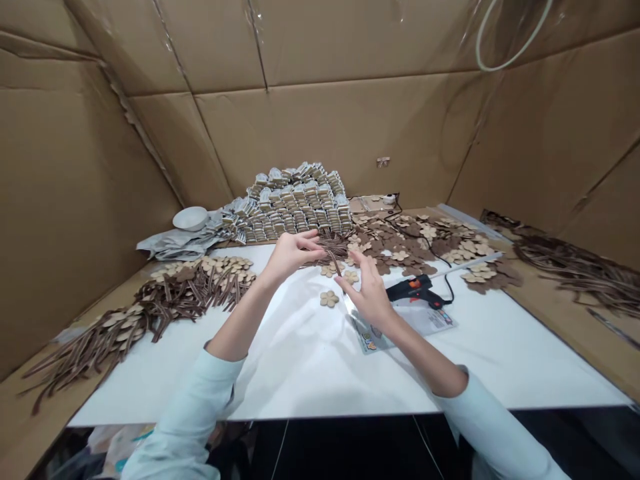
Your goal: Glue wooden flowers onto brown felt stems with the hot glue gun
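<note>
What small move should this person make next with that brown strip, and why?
Probably lower the brown strip toward the tan flower cutout on the white table: the left hand pinches the strip, the right hand is right beside it, and a glue gun lies within easy reach.

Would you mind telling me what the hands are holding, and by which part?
The left hand pinches a thin brown strip by its upper end; the right hand's hold cannot be told.

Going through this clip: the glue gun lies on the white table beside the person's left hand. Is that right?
Not quite: the head view shows the glue gun beside the right hand, not the left. It does lie on the white table, as you said.
</note>
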Demonstrator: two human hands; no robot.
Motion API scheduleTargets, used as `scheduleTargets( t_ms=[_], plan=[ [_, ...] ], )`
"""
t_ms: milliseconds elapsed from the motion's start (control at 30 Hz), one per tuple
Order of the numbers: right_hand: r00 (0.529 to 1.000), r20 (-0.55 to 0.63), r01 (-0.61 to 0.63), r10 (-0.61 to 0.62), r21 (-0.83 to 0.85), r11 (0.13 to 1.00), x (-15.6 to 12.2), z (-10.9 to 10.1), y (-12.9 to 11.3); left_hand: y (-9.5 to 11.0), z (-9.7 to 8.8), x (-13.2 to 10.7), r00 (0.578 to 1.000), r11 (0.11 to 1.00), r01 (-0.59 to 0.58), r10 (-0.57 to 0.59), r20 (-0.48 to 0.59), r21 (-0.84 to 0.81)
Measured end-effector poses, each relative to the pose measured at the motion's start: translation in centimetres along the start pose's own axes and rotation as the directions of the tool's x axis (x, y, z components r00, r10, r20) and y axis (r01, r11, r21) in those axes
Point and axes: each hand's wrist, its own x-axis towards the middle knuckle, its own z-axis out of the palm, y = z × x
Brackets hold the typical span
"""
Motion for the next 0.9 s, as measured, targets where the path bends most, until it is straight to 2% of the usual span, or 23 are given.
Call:
scheduleTargets(
  t_ms=[133, 200, 267, 333, 400, 467, 533, 667, 767, 900],
  plan=[
    [0.974, 0.11, -0.218, 0.199, 0.198, 0.956, 0.2, 0.0, -0.5, -0.3, 0.5, -0.7, 0.998, 0.99, 0.066, -0.067, 0.0, -0.123],
    [0.93, 0.184, -0.363, 0.319, 0.316, 0.877, 0.4, -0.1, -0.7, -1.0, 0.5, -0.6, 0.997, 0.99, 0.079, -0.081, -0.013, -0.118],
    [0.869, 0.265, -0.495, 0.418, 0.435, 0.752, 0.7, -0.2, -0.8, -1.9, 0.6, -0.5, 0.996, 0.996, 0.081, -0.082, -0.027, -0.049],
    [0.812, 0.343, -0.582, 0.472, 0.529, 0.618, 0.9, -0.4, -0.8, -2.6, 0.8, -0.5, 0.998, 0.998, 0.043, -0.04, -0.056, 0.051],
    [0.777, 0.39, -0.624, 0.495, 0.582, 0.521, 1.0, -0.6, -0.9, -2.9, 1.2, -0.8, 0.997, 0.991, -0.053, 0.06, -0.053, 0.125],
    [0.757, 0.413, -0.643, 0.507, 0.61, 0.463, 1.1, -0.7, -1.0, -2.7, 1.6, -1.3, 0.988, 0.979, -0.153, 0.151, 0.021, 0.135],
    [0.747, 0.435, -0.652, 0.504, 0.628, 0.425, 1.0, -0.8, -1.1, -2.2, 2.2, -1.7, 0.979, 0.976, -0.179, 0.164, 0.124, 0.124],
    [0.747, 0.479, -0.651, 0.461, 0.67, 0.358, 0.8, -0.8, -1.2, -1.8, 3.0, -2.3, 0.979, 0.991, -0.085, 0.063, 0.196, 0.103],
    [0.751, 0.476, -0.644, 0.458, 0.683, 0.345, 0.7, -0.7, -1.1, -2.1, 3.5, -2.5, 0.975, 0.996, 0.052, -0.034, 0.22, -0.078],
    [0.763, 0.439, -0.623, 0.474, 0.696, 0.358, 0.8, -0.5, -0.7, -2.5, 3.7, -2.7, 0.945, 0.907, 0.265, -0.176, 0.276, -0.326]
  ],
)
